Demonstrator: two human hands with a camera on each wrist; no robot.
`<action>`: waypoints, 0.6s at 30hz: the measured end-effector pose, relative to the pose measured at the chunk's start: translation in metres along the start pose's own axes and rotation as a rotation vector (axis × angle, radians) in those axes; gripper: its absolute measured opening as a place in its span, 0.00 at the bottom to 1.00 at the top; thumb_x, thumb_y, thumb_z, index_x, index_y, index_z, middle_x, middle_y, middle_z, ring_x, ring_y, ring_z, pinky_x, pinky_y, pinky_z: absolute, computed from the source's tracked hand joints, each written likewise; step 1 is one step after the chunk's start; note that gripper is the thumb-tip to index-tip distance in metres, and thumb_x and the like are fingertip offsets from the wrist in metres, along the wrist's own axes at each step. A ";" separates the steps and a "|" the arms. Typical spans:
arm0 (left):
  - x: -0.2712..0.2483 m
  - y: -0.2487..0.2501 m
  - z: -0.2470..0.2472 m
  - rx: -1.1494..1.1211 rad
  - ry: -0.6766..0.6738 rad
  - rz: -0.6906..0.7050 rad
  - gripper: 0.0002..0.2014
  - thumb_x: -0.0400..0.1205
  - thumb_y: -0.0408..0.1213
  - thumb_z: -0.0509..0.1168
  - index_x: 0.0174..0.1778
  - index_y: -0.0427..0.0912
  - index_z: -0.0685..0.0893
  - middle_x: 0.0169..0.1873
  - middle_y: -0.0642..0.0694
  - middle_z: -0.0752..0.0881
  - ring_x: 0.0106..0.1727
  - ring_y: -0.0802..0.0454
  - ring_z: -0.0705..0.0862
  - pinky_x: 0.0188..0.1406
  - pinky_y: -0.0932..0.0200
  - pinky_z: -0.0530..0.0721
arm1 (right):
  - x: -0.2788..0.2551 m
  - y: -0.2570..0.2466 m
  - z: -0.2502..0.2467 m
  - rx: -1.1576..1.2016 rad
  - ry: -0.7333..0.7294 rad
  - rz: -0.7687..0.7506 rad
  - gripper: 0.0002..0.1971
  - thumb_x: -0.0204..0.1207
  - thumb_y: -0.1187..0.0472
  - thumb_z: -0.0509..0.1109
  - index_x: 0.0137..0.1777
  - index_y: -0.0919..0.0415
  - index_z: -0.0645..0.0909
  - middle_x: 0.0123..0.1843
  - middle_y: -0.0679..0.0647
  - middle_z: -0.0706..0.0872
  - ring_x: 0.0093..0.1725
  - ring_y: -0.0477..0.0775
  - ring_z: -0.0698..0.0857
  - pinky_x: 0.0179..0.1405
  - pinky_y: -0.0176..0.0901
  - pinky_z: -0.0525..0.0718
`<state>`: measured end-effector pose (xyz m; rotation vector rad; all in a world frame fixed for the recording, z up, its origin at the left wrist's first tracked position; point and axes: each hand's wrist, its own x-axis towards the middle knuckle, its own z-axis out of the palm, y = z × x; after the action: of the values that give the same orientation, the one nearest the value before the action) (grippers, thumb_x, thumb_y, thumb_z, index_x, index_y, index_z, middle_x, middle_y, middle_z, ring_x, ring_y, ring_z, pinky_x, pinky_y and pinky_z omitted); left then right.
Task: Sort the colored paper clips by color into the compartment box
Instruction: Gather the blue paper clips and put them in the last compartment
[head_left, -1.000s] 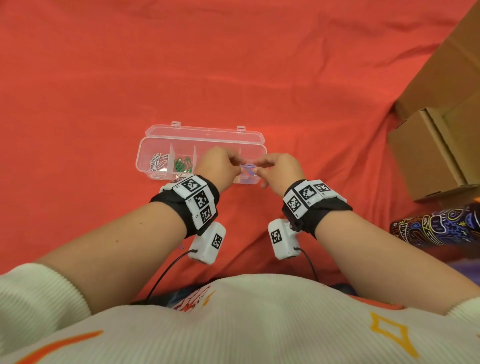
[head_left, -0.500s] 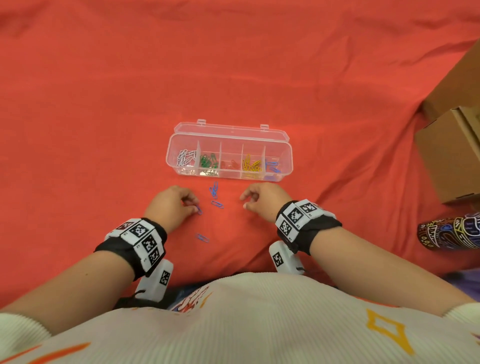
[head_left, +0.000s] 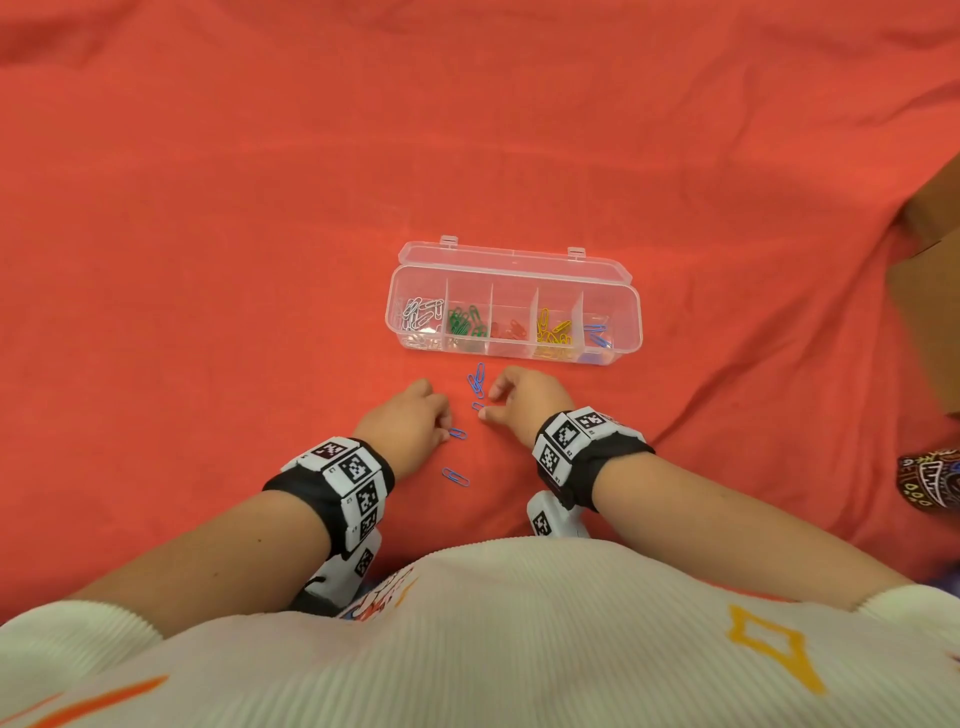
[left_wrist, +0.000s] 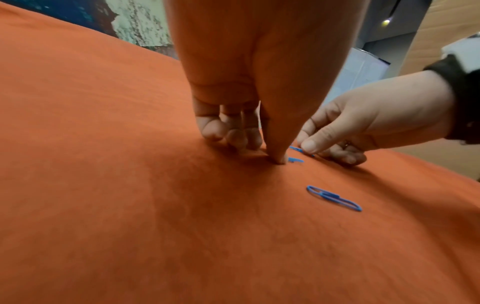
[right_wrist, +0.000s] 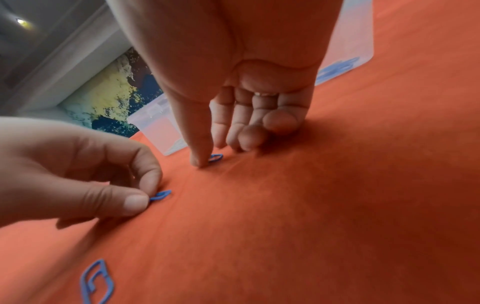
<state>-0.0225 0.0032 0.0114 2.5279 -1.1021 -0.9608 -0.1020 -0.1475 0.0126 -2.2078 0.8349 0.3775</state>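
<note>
The clear compartment box (head_left: 637, 312) lies open on the red cloth, holding white, green, red, yellow and blue clips (head_left: 596, 335) in separate cells. Several blue paper clips lie loose in front of it. My left hand (head_left: 445, 428) pinches the end of one blue clip (right_wrist: 161, 195) between thumb and forefinger, flat on the cloth. My right hand (head_left: 485, 405) has its thumb and forefinger on another blue clip (right_wrist: 215, 158). A pair of clips (head_left: 477, 379) lies nearer the box, and one clip (head_left: 455, 476) lies nearer my body.
A cardboard box (head_left: 930, 291) stands at the right edge, with a dark patterned object (head_left: 930, 483) below it. The red cloth (head_left: 260, 208) is wrinkled and spreads wide to the left and behind the box.
A second ago both hands were together at the box's blue cell. They have come back down to the cloth, and each has closed its fingertips on a loose blue clip.
</note>
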 end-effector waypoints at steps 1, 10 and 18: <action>0.000 0.000 0.000 0.028 -0.014 0.021 0.03 0.77 0.38 0.65 0.45 0.44 0.80 0.51 0.43 0.76 0.53 0.43 0.81 0.53 0.45 0.80 | 0.000 -0.001 0.001 -0.017 -0.009 0.005 0.08 0.67 0.57 0.78 0.42 0.54 0.81 0.29 0.42 0.75 0.40 0.51 0.78 0.42 0.39 0.72; -0.004 -0.003 -0.010 -0.029 -0.021 0.153 0.04 0.71 0.33 0.65 0.36 0.44 0.76 0.39 0.45 0.79 0.44 0.42 0.82 0.45 0.52 0.77 | 0.001 -0.020 0.000 0.149 0.089 0.074 0.12 0.67 0.64 0.74 0.29 0.50 0.76 0.29 0.46 0.80 0.31 0.49 0.79 0.35 0.41 0.77; -0.006 -0.011 -0.010 -0.245 -0.119 0.184 0.10 0.73 0.30 0.68 0.49 0.46 0.83 0.30 0.57 0.82 0.26 0.65 0.76 0.30 0.77 0.72 | 0.016 -0.027 0.014 0.307 0.150 0.242 0.11 0.64 0.62 0.80 0.32 0.51 0.78 0.34 0.50 0.84 0.26 0.47 0.78 0.32 0.44 0.80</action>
<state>-0.0132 0.0144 0.0172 2.1603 -1.1482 -1.1306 -0.0719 -0.1304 0.0096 -1.8718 1.1647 0.1837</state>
